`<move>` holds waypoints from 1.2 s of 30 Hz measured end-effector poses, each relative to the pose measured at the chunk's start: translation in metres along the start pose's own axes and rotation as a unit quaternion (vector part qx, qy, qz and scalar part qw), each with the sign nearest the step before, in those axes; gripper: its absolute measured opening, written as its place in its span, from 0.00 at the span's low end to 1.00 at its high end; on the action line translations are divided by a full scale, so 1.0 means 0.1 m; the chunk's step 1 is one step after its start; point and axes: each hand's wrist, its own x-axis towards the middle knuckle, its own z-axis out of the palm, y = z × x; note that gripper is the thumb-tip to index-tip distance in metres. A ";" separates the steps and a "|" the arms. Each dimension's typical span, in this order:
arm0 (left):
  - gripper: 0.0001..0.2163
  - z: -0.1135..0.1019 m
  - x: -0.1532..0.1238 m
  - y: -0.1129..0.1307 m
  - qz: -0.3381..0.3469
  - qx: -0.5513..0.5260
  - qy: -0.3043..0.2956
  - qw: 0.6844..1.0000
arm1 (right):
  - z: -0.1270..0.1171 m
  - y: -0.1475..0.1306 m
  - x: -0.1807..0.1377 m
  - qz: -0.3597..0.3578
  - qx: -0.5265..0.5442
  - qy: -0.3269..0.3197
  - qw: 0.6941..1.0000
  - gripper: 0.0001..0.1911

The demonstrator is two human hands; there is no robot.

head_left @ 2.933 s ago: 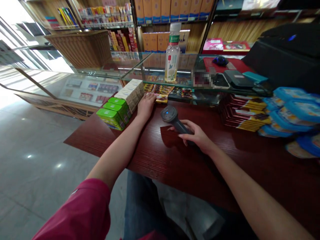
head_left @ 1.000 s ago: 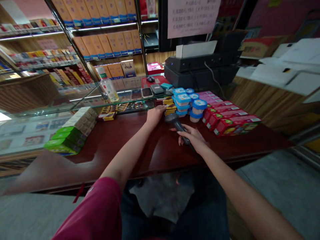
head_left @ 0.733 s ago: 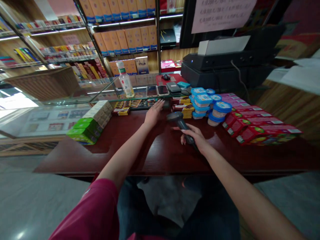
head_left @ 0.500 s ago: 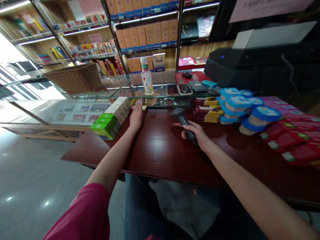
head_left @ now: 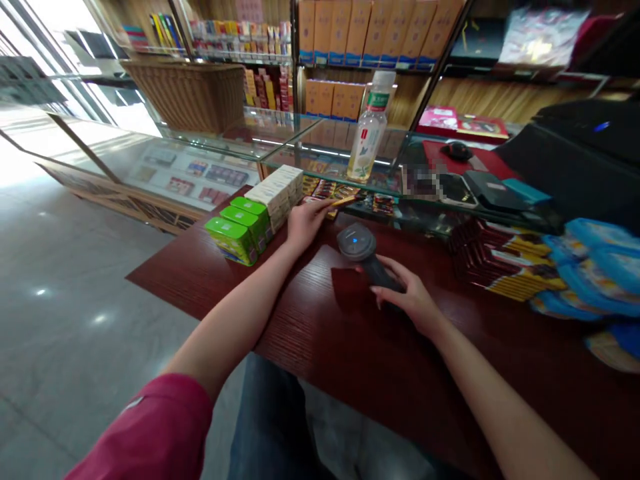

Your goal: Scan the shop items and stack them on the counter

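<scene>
My left hand (head_left: pixel 304 223) is closed at the far edge of the dark wooden desk (head_left: pixel 310 320), pinching a thin yellow-and-dark packet (head_left: pixel 347 199) seen nearly edge-on. Similar small packets (head_left: pixel 327 189) lie under the glass just beyond it. Beside that hand stand a row of white boxes (head_left: pixel 278 190) and several bright green boxes (head_left: pixel 240 227). My right hand (head_left: pixel 411 293) wraps round the handle of a dark grey barcode scanner (head_left: pixel 357 243), held above the desk. A small blue light shows on the scanner's head, which points toward the left hand's side.
On the glass counter stand a clear bottle (head_left: pixel 369 133), a phone (head_left: pixel 457 190) and a mouse (head_left: pixel 457 151). Stacked dark-red and yellow packets (head_left: pixel 505 260) and blue-lidded tubs (head_left: pixel 600 267) border the desk's right side. A wicker basket (head_left: pixel 190 97) sits back left.
The view has turned down and left. My left hand, which lay flat by the packets, now pinches one and lifts it. The scanner has come nearer to that hand and its blue light shows.
</scene>
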 end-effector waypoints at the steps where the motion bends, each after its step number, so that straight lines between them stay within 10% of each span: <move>1: 0.11 0.04 0.00 0.01 -0.012 -0.041 0.006 0.999 | 0.00 0.00 -0.01 0.000 -0.009 -0.005 1.000 0.32; 9: 0.10 0.25 0.02 -0.13 -0.112 -0.198 -0.010 0.974 | -0.02 0.00 0.00 -0.003 -0.020 -0.012 1.000 0.32; 23: 0.11 0.22 -0.02 -0.12 -0.095 -0.157 -0.003 0.983 | -0.02 0.03 -0.01 -0.032 -0.020 0.008 0.999 0.32; 30: 0.09 0.24 -0.26 0.42 0.019 -0.075 -0.022 0.997 | -0.30 0.06 -0.50 -0.019 0.053 0.082 0.995 0.33; 36: 0.11 0.83 -0.45 1.25 0.144 0.046 -0.118 0.981 | -0.87 0.11 -1.34 0.005 0.055 0.188 0.981 0.33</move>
